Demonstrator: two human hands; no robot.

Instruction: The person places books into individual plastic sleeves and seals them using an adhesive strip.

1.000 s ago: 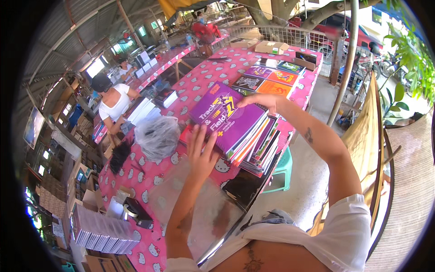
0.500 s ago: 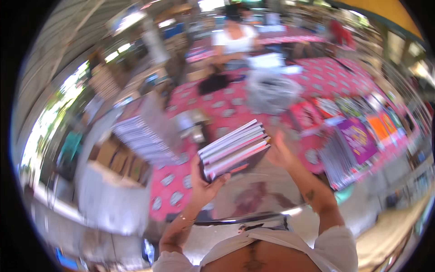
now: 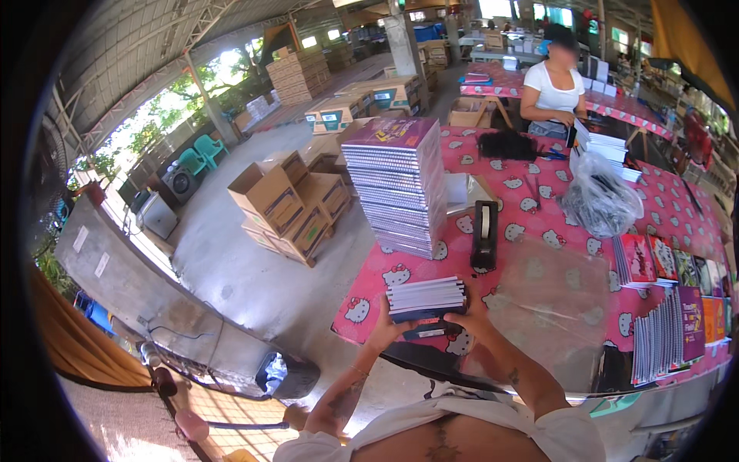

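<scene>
A short stack of books is clasped between my two hands over the table's front left part, page edges facing up and a dark cover toward me. My left hand grips its left end, the thumb along the near side. At the opposite end, my right hand presses with its thumb on the front. Just beyond stands a tall stack of purple-covered spiral notebooks. A black tape dispenser sits to the right of that tall stack. Clear plastic sheeting lies flat beside my right hand.
Rows of books and red-covered books line the pink table's right side. A crumpled plastic bag lies farther back, near a person in white handling books. Cardboard boxes stand on the floor at left.
My view has swung left. The books I hold went from tilted to nearly level. My right hand, blurred at their right end before, now presses that end.
</scene>
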